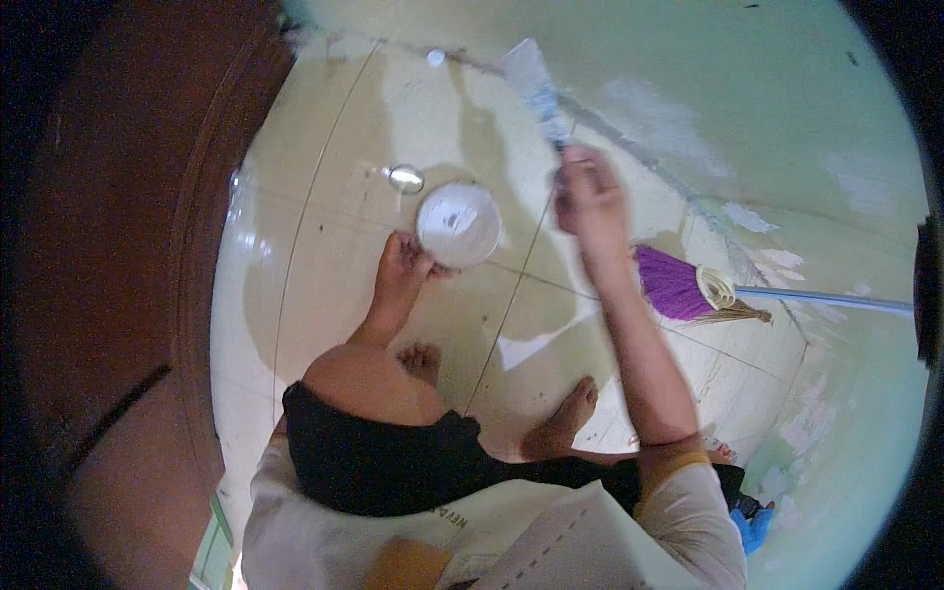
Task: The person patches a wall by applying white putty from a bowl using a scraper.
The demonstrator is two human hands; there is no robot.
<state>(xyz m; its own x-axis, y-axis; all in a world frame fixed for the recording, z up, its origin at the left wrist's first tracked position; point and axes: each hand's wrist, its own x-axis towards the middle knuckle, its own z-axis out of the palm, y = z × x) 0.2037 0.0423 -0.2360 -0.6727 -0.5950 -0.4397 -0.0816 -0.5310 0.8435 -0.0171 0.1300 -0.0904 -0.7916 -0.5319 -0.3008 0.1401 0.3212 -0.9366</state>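
Observation:
My left hand (402, 258) grips the near-left edge of a round white bowl (458, 225), which is just above or on the tiled floor; I cannot tell which. Whitish stuff shows inside it. My right hand (593, 197) is closed round the handle of a putty knife (538, 93), its broad pale blade pointing up and left, toward the foot of the wall. Motion smears the blade a little. A small shiny round piece (406, 178), perhaps a lid, lies on the floor just left of the bowl.
A green wall (787, 128) with whitish patches rises at the right. Against it lies a broom with purple bristles (674, 283) and a blue handle (836, 298). A dark brown wooden surface (118, 246) fills the left. A small white disc (436, 58) lies far off. My bare feet (570, 413) are below.

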